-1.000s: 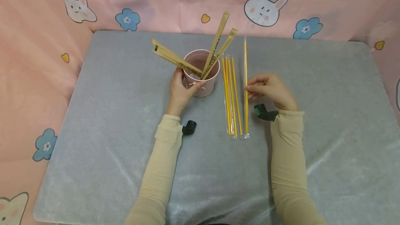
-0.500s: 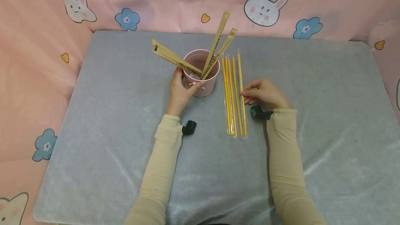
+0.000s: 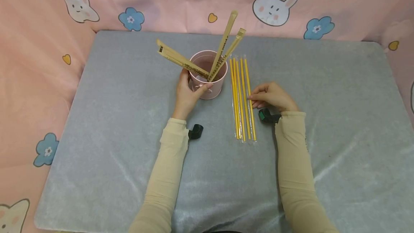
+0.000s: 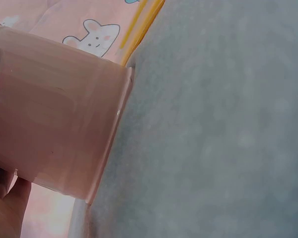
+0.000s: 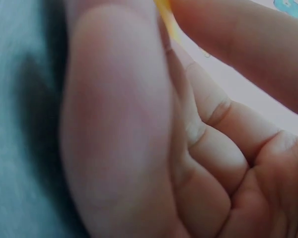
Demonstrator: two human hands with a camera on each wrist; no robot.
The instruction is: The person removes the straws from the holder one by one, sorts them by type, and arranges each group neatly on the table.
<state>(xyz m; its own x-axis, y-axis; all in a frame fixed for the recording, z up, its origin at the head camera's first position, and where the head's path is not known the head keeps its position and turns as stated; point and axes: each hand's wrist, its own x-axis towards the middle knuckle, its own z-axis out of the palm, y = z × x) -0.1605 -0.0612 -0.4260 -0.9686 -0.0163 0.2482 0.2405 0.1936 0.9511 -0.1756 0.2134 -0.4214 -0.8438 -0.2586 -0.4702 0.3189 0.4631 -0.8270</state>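
Note:
My left hand [image 3: 188, 96] grips the side of a small pink bucket [image 3: 216, 91], thumb across its front near the rim. Several paper-wrapped straws [image 3: 225, 42] lean out of the bucket, some to the left and some to the right. To its right lies a row of yellow straws [image 3: 237, 100] in clear plastic sleeves. The rightmost yellow straw [image 3: 248, 78] is pinched between thumb and forefinger of my right hand [image 3: 273, 95], close beside the others. In the right wrist view the curled fingers [image 5: 213, 144] fill the picture and only a sliver of yellow shows.
A grey cloth-covered table [image 3: 113, 82] carries everything. Behind and to the left hangs a pink curtain [image 3: 174, 3] printed with rabbits and flowers. A black wrist camera [image 3: 196, 132] sticks out from the left sleeve, another black camera [image 3: 268, 116] from the right.
My right hand has moved left with the pinched yellow straw, bringing it down alongside the row of other straws. The left hand and the bucket have stayed in place.

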